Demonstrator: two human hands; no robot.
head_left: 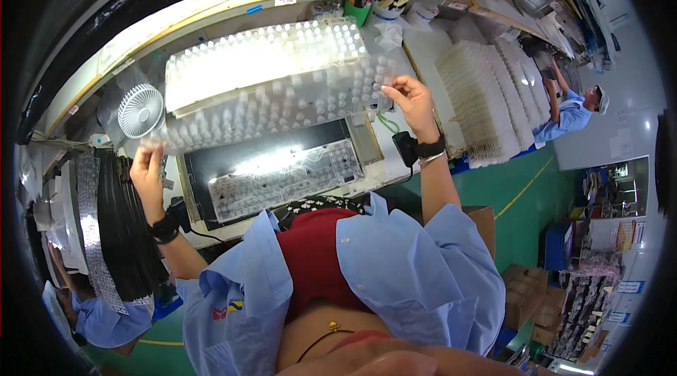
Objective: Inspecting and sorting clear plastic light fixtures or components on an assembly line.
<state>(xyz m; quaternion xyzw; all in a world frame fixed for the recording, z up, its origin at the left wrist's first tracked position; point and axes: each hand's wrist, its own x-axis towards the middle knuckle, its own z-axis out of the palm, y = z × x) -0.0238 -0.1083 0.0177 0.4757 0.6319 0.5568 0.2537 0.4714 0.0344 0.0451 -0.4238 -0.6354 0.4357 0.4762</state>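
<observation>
A clear plastic sheet with rows of round bumps [282, 108] is stretched in the air between my hands, partly blurred. My left hand [148, 168] pinches its left end, fingers closed on the edge. At the upper right corner, my right hand [410, 97] has thumb and finger closed on it. Beneath and nearer to me, a transparent sheet with printed circuit lines [285, 180] lies on a black board [204, 168]. Just beyond the held sheet sits a brightly lit stack of similar bumped sheets [261, 66]. Each wrist wears a black band.
A small white fan [140, 110] stands left of the stack. Tall piles of translucent sheets [486, 101] are at the right, black strips [120, 214] at the left. A shelf edge [233, 9] runs along the back. Co-workers [571, 112] are at both sides; cardboard boxes [525, 291] sit behind.
</observation>
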